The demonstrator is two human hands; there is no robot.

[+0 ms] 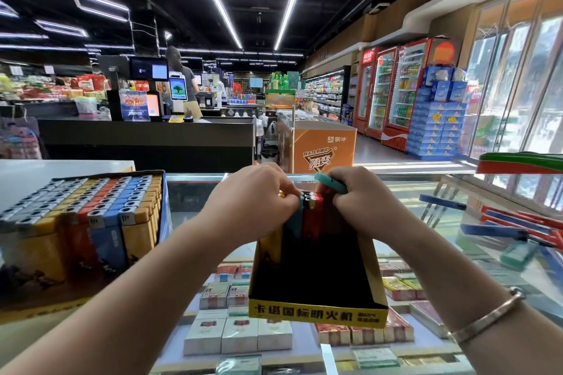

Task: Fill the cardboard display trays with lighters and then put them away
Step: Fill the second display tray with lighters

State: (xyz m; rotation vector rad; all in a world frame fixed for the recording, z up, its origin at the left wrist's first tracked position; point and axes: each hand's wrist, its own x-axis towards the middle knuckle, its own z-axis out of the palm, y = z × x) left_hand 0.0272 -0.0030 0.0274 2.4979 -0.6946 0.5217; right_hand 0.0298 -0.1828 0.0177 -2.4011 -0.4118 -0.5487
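On your left, one tray (pixel 91 222) is already full — rows of grey, yellow, red and blue lighters standing tight. In the middle sits the yellow tray (pixel 316 310) you are filling, on the glass counter (pixel 426 192). Only its far end holds lighters (pixel 307 216); the near part looks bare. Your left hand (pixel 256 201) pinches the lighters there. Your right hand (pixel 362 201) grips a teal lighter (pixel 330 183) — lots left to do.
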